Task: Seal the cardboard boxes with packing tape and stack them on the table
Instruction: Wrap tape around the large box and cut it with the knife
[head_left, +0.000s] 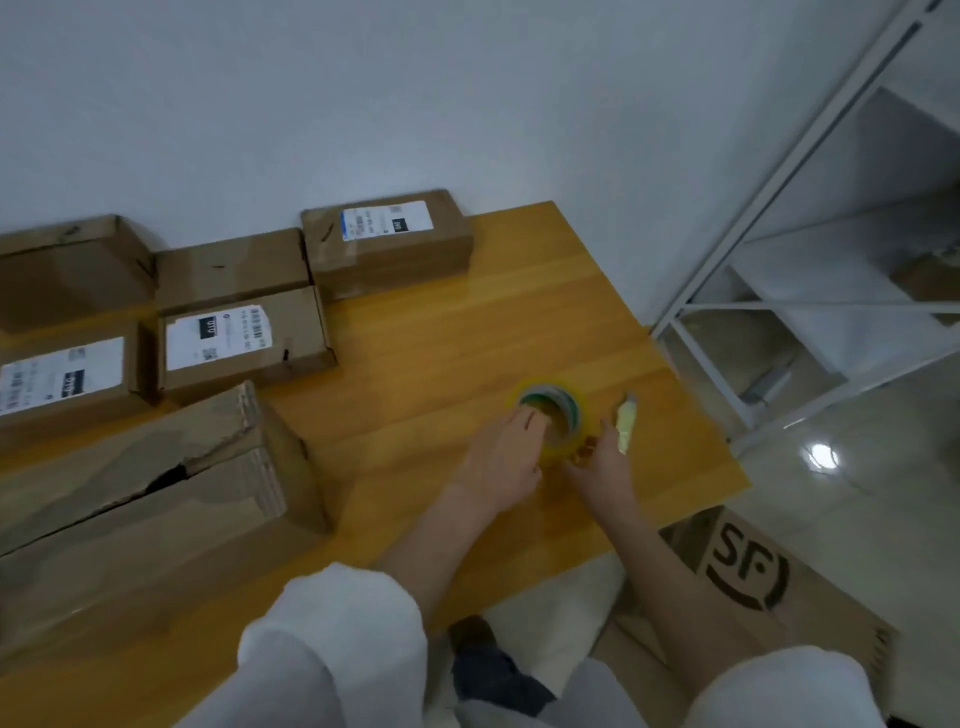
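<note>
- I have the tape roll (574, 415) standing on its flat side on the table (467, 338), towards the right edge and well apart from the boxes.
- My left hand (506, 457) grips the roll's near-left rim, with the fingers curled over it and the tips dipping into the core. I judge this grip good for steadying the roll, and I'd hold it low so the roll cannot skate on the glossy wood.
- My right hand (602, 467) sits just beside the roll on the right. It has a small pale yellow tool (627, 423) held in its curled fingers, sticking up and away from me.
- The frame is blurred at those fingertips, so I cannot tell whether they already pinch the free end of the tape or only touch the roll's wall.
- The step in hand looks like finding and lifting the tape's end. I'd turn the roll slowly under the left hand and scrape with a right fingernail, keeping the tool's tip pointed off the roll.
- Once the end lifts, I'd peel a short tab and fold nothing back on itself.
- The large box (156, 483) at my left gapes along its top seam, so I judge it the next to seal. I'd carry the roll there rather than drag a long strip across.
- The labelled boxes (244, 343) beyond it lie flat in a single layer.
</note>
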